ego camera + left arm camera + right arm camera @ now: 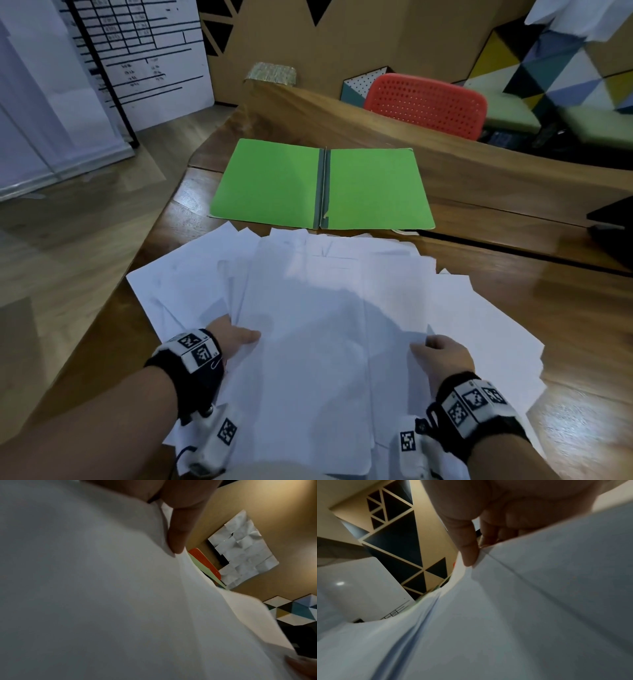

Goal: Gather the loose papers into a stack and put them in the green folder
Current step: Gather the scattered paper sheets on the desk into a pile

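Nearest the person, both hands sit at the near edge of the loose papers, a wide white fan spread over the wooden table w/ corners poking out left, right and far. Left hand is at the left side of the middle bunch: thumb lies on top, fingers go under the sheets, so it's pinching that edge; the left wrist view shows the thumb pressed onto paper that bows up. Right hand mirrors it on the right side, knuckles up, fingers curled; in the right wrist view thumb and fingers nip a paper edge. Both wrists are low, forearms angled in toward each other. Risk, as I see it: only the centre bunch is held, so if the hands pull in or lift now, the outer sheets at far left and far right prob. stay behind or slide off the table's left edge, which is close. Pinching this near the corners could also crease or buckle the sheets, and uneven edges would snag going in. Farther off, just beyond the papers' far edge and about touching it, the green folder lies open and flat, both leaves bare. Beyond it a red chair.
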Demonstrator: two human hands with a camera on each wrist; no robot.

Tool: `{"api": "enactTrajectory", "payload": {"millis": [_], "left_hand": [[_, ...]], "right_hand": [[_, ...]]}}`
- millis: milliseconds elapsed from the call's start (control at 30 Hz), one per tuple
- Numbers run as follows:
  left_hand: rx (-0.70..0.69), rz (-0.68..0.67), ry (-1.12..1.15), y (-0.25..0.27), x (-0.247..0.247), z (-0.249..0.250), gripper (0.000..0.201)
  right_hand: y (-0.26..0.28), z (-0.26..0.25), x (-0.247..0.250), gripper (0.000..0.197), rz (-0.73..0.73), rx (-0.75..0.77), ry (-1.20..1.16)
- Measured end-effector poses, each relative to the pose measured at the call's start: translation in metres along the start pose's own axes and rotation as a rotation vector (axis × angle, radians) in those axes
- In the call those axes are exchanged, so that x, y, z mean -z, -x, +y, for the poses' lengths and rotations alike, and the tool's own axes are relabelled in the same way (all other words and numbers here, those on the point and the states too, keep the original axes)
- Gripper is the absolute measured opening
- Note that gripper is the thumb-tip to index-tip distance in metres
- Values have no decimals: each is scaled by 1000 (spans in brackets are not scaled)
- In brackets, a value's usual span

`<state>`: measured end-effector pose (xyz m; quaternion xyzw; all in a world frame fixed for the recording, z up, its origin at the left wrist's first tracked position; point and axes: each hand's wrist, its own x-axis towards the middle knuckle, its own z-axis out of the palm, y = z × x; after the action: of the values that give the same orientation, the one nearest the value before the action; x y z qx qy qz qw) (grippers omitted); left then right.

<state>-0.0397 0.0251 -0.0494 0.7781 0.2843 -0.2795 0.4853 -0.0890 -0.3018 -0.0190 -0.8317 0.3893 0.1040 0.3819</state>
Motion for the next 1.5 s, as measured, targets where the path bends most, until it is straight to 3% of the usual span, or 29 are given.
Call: {"api": "enactTrajectory", "payload": {"millis": [100, 167, 267, 333, 400, 500, 600, 667, 733, 767, 867, 967, 1033, 1100, 1167, 1233, 1267, 1333, 1433, 1500], "left_hand": [[-2, 11, 14, -3, 2, 0, 72], [-2, 9, 64, -7, 4, -5, 86], [14, 35, 145, -4, 4, -7, 69], [-18, 16, 126, -2, 4, -7, 73], [-30, 9, 86, -6, 3, -10, 85], [-19, 4, 84, -4, 3, -7, 58], [-11, 25, 47, -3, 2, -4, 43], [-12, 9, 39, -4, 3, -2, 37], [-1, 13, 51, -2, 2, -1, 18], [12, 22, 78, -2, 2, -1, 20], [7, 22, 106, 7, 2, 1, 53], [-36, -47, 46, 3, 3, -5, 74], [-53, -49, 33, 3, 3, -6, 55], [-41, -35, -8, 7, 4, -3, 47], [-38, -27, -22, 11, 3, 0, 45], [-23, -10, -30, 14, 3, 2, 46], [-22, -5, -26, 13, 3, 2, 48], [-14, -11, -24, 11, 4, 0, 61], [-17, -8, -62, -18, 4, -16, 101], [-17, -18, -87, -38, 5, -28, 109]], "right_hand": [[2, -1, 14, 31, 142, 35, -8], [4, 0, 23, 31, 127, 46, -42], [9, -3, 31, 16, 4, 121, 16], [11, -14, 43, 6, 119, 208, 19], [14, -32, 68, 7, 318, 317, -134], [17, -54, 103, 14, 485, 437, -485], [22, -67, 111, 7, 416, 452, -653], [22, -72, 93, 3, 346, 444, -520], [24, -72, 61, 10, 211, 432, -345], [22, -66, 43, 15, 133, 415, -289], [21, -43, -11, 26, -78, 341, -101], [28, -34, -41, 22, -422, 335, -32], [20, -32, -34, 30, -379, 314, 0], [0, -25, -12, 48, -89, 187, 164], [-13, -13, 16, 66, 121, -59, 332], [-20, -2, 33, 80, 121, -250, 249], [-24, 3, 36, 81, 89, -262, 183], [-32, 9, 37, 72, 9, -197, 139], [-35, 9, 39, 56, -31, -88, 115], [-35, 9, 37, 54, -45, -32, 109]]}}
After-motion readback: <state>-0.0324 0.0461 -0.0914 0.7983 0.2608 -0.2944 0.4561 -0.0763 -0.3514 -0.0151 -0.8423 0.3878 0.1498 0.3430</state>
